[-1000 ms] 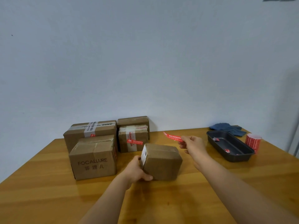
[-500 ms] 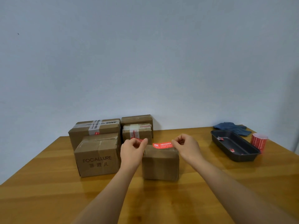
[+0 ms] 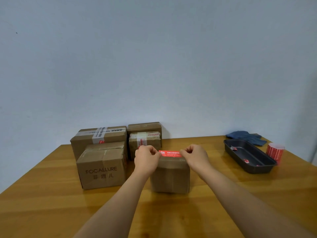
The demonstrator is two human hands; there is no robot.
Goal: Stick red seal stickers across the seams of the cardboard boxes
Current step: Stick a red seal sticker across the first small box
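A small cardboard box (image 3: 170, 176) stands on the wooden table (image 3: 51, 203) in front of me. Stretched flat just over its top is a red seal sticker (image 3: 170, 153) with white print. My left hand (image 3: 145, 158) pinches the sticker's left end and my right hand (image 3: 195, 156) pinches its right end. Whether the sticker touches the box top I cannot tell. Behind and to the left stand several more boxes: one printed FOCALLURE (image 3: 103, 169), a taped one (image 3: 99, 136), and a smaller one (image 3: 145, 141) that carries a red sticker.
At the right lie a dark rectangular tray (image 3: 240, 157) with red scraps in it, a roll of red stickers (image 3: 274, 152) and a blue cloth (image 3: 245, 137). A pale wall rises close behind the table's far edge.
My left hand left the box's side and took the sticker's free end. Both hands now hold the sticker stretched level over the box top. The view has also shifted a little.
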